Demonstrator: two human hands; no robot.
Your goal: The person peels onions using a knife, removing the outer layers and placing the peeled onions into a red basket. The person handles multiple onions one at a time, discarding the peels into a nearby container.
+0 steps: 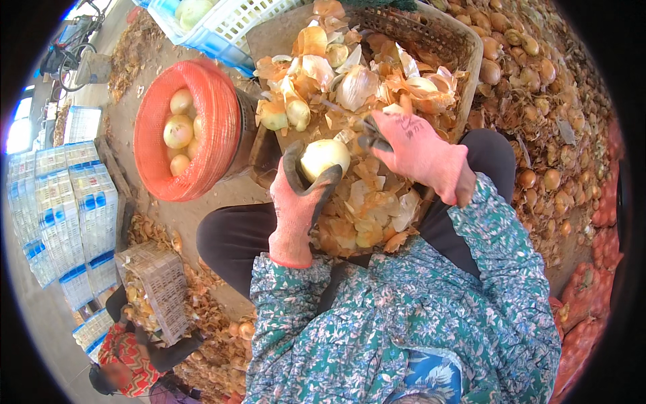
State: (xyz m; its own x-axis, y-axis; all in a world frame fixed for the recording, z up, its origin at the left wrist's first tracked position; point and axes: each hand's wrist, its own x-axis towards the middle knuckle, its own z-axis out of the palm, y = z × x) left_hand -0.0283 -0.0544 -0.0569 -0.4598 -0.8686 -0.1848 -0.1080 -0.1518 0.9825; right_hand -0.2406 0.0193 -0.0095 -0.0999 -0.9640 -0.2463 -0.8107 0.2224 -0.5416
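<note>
My left hand (303,199), in a pink work glove with dark fingers, holds a pale peeled onion (325,159) between its thumb and fingers. Right of it my right hand (404,144), gloved alike, is partly closed over the heap of skins; whether something small is in its blurred fingers I cannot tell. Loose onion skins (358,88) fill a worn plastic crate (472,55) in front of me, with a few onions among them. More skins lie between my legs. To the left, a red mesh bag (222,126) lines a round container and has several peeled onions (178,131) inside.
Unpeeled onions (530,81) are piled on the right, with filled red mesh sacks (585,293) below. A blue and white crate (217,45) stands at the top. Stacked crates (81,212) stand far left. A co-worker (136,358) is beside a tilted crate (169,293) at lower left.
</note>
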